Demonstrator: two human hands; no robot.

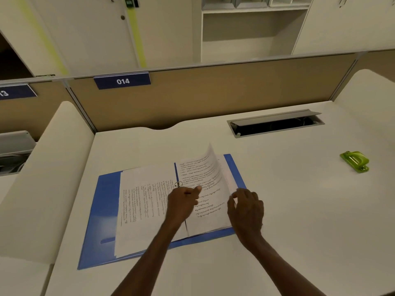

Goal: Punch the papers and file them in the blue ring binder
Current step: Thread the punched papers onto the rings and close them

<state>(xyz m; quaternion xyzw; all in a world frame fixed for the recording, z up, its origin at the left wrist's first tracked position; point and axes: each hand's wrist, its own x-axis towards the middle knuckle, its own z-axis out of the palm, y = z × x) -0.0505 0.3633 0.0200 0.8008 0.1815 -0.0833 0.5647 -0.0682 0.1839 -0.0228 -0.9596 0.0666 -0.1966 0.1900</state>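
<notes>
- Your left hand (pixel 181 202) reaches in from the near edge of the desk (pixel 299 210) and sits over the spine of the blue ring binder (pixel 104 201), its back turned up toward the camera. The fingers are bent over the pages by the metal ring (pixel 178 184), with the thumb sticking out to the right; I cannot tell whether they pinch anything.
- Your right hand (pixel 245 208) comes in at a slant from the near right, and its fingers curl onto the right-hand edge of the papers (pixel 209 195), gripping that edge where the sheets lift.
- The binder lies open and flat near the middle of the desk, nearer the left side. Its spine, its long axis, runs from the near edge toward the far divider panel (pixel 213 92), leaning slightly to the left as it goes away from you.
- The right stack of papers curves up off the cover, its far corner raised and blurred. The left stack lies flat, skewed a little on the left cover.
- The sheets are thin white paper carrying lines of dark print. The covers are smooth, glossy blue plastic.
- A green hole punch (pixel 355 161), rounded and shiny, sits well apart toward the right edge of the desk.
- A grey metal cable hatch (pixel 275 122) stands open near the far edge.
</notes>
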